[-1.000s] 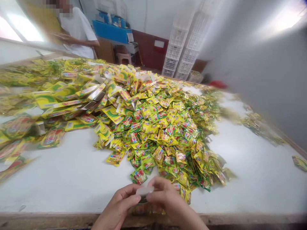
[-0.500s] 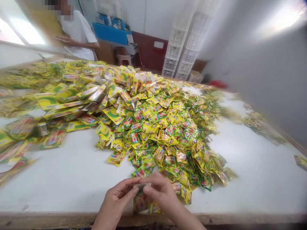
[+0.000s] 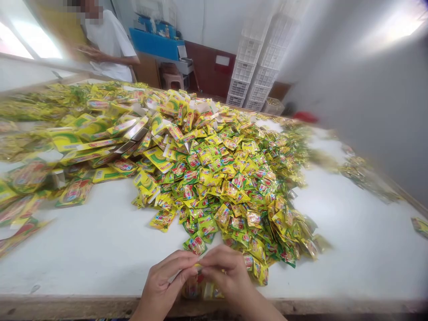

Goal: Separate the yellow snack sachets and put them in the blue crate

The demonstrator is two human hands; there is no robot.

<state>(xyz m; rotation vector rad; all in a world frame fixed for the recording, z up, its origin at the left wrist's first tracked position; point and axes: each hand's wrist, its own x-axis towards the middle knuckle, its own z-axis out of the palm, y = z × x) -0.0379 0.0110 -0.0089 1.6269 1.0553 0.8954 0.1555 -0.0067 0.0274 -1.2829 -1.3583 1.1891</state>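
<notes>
At the left of the white desk [image 3: 100, 240], a printed carton [image 3: 74, 192] lies flat, and beyond it, a heap of cartons [image 3: 93, 129] leans together, with a few pale flaps standing up. On the far left, past the desk, a person in a white top [image 3: 112, 44] stands. Near the middle, the left hand [image 3: 163, 278] is nearly closed, its thumb and fingertips pinching the edge of a small packet [image 3: 198, 266], which sits low between the two hands by the near edge of the desk. Only a yellow sliver of it shows clearly; the fingers cover the rest, so I would call it a thin card box, though not with certainty. It should be very light and fairly stiff along its folds, yet easy to crush, so a gentle fingertip hold at the upper edge suits it better than a squeeze across the middle. The right hand [image 3: 229, 272] is drawn into a pinch from the other side, thumb and fingers meeting on the same packet. Just beyond the hands and to their right spreads a pile of sachets [image 3: 230, 178], glossy, soft and likely slippery, best taken by their crimped ends. White crates [image 3: 244, 71] stand stacked farther back.
</notes>
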